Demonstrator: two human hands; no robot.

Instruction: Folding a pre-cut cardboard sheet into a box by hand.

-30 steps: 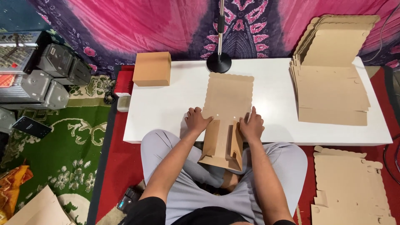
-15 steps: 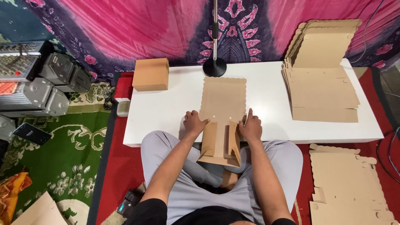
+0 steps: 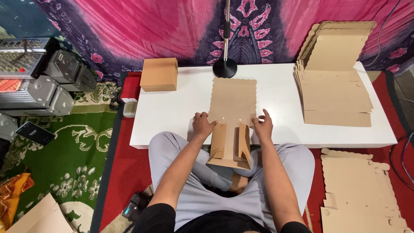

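Note:
A flat brown cardboard box blank (image 3: 233,101) with scalloped edges lies on the white table (image 3: 172,112). Its near part hangs over the table's front edge, with two side flaps folded inward above my lap. My left hand (image 3: 203,124) presses on the left folded flap at the table edge. To the right of the right flap, my right hand (image 3: 263,125) rests with fingers spread, touching the blank's edge.
A stack of flat box blanks (image 3: 334,86) lies at the table's right end. A finished brown box (image 3: 159,74) stands at the back left. A black round stand base (image 3: 225,67) sits behind the blank. More blanks (image 3: 362,194) lie on the red floor at right.
My right hand has slid slightly outward from the right flap and its fingers have spread. The left hand stays on the left flap. The camera view shifted a little.

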